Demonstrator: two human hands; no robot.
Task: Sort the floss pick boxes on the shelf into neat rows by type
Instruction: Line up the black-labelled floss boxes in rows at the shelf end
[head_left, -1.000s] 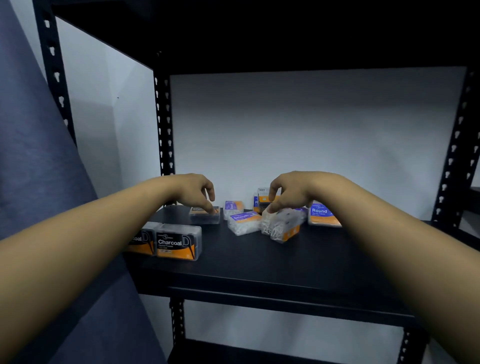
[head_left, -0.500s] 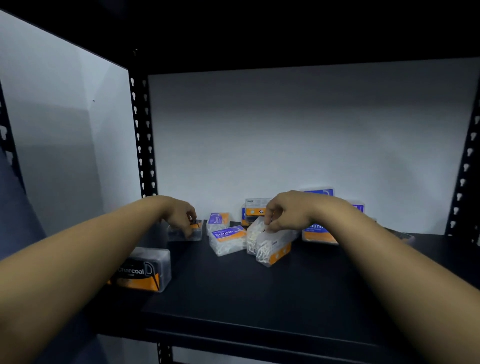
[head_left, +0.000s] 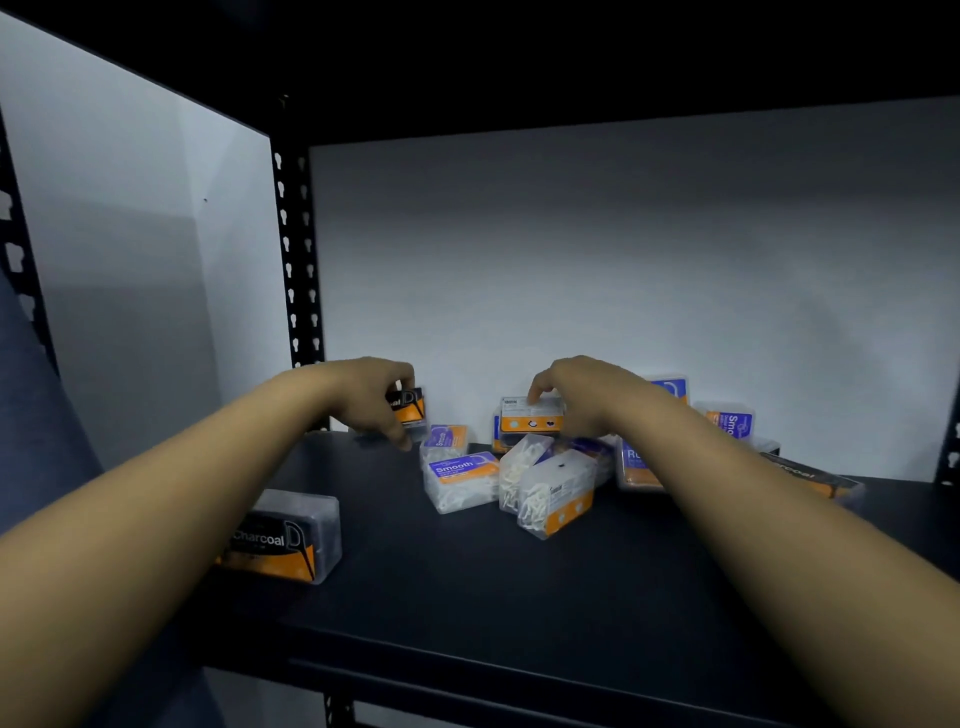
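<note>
Several clear floss pick boxes lie on a black shelf (head_left: 467, 597). My left hand (head_left: 374, 400) grips a black-labelled Charcoal box (head_left: 411, 409), lifted and tilted near the back left. My right hand (head_left: 587, 397) holds the top of an orange-labelled box (head_left: 530, 415) standing at the back centre. Two Smooth boxes (head_left: 460, 480) with blue labels sit between the hands. In front of my right hand, tilted boxes of white picks (head_left: 553, 491) lean together. A Charcoal box (head_left: 285, 535) stands at the front left.
Behind my right arm are a Round box (head_left: 636, 465), a Smooth box (head_left: 730, 423) and another blue-labelled box (head_left: 672, 389). A Charcoal box (head_left: 810, 475) lies flat at the right. A perforated black upright (head_left: 296, 260) stands at the back left, with a white wall behind.
The camera has moved closer to the shelf. My left hand has lifted the Charcoal box off the shelf. My right hand has moved from the tilted white-pick boxes back to the orange-labelled box.
</note>
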